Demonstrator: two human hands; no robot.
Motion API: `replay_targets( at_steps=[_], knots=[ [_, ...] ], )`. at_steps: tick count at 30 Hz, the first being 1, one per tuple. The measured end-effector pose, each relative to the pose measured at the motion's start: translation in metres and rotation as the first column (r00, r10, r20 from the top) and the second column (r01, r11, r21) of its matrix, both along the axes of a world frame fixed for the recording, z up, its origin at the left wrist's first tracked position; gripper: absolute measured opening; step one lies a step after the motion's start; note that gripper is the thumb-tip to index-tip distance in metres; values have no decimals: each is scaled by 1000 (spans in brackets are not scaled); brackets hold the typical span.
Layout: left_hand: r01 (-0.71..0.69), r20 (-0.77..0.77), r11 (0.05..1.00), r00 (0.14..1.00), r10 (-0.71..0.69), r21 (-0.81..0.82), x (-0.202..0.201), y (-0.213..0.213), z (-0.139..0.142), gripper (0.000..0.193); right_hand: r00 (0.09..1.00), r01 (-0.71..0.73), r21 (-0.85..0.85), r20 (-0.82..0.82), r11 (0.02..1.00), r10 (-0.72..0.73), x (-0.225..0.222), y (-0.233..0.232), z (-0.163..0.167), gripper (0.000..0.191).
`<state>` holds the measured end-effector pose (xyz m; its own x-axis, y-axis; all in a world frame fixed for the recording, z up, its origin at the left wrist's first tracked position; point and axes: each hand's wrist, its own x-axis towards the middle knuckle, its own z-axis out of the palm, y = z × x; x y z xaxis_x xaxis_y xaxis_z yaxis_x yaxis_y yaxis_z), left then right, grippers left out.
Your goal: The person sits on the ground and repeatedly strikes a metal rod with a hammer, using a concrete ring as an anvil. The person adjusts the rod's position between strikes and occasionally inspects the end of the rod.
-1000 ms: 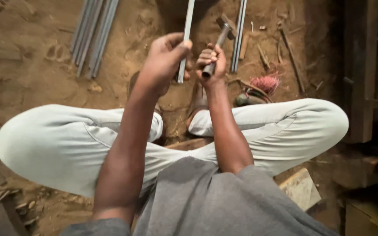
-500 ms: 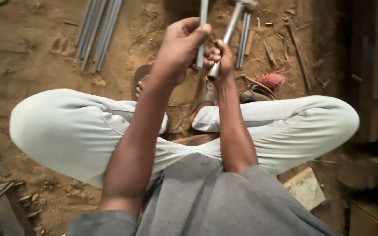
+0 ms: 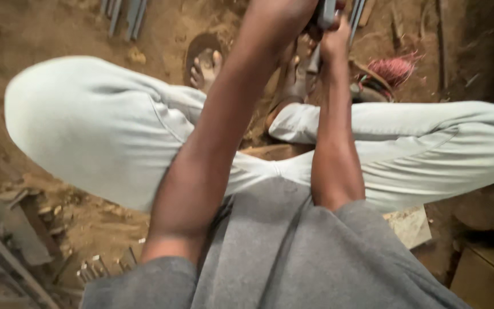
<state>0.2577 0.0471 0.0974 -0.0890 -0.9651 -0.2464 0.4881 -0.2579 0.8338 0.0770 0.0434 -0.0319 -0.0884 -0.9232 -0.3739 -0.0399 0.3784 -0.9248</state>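
I sit cross-legged on a dirt floor in pale trousers (image 3: 87,126) and a grey shirt. Both arms reach up to the top edge of the view. My left hand (image 3: 310,14) is almost cut off there, its fingers closed by a grey metal rod (image 3: 326,10). My right hand (image 3: 333,37) sits just beside it, fist closed on a hammer handle (image 3: 314,57) that points down toward my feet. The hammer's head is out of view.
A bare foot in a sandal (image 3: 204,63) rests on the dirt. A pink bristly brush (image 3: 395,68) lies at the right. Metal bars (image 3: 124,14) lie at the top left, a wooden block (image 3: 410,226) by my right knee, and scrap metal (image 3: 7,240) at the lower left.
The view has dropped and closed in, so both hands with the rod and hammer have slid up to the top edge. The grips look the same.
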Motion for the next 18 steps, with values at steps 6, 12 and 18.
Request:
replay_targets(
  at_steps=[6, 12, 18],
  knots=[
    [-22, -54, 1000, 998, 23, 4, 13, 4, 42, 35, 997, 20, -49, 70, 999, -17, 16, 1, 25, 9],
    [5, -119, 998, 993, 2, 62, 18, 14, 56, 38, 997, 67, -90, 55, 994, -62, 24, 0, 34, 13],
    [25, -171, 997, 985, -12, 77, 17, 11, 46, 38, 998, -67, -192, -4, 979, 67, 23, -5, 22, 12]
  ],
)
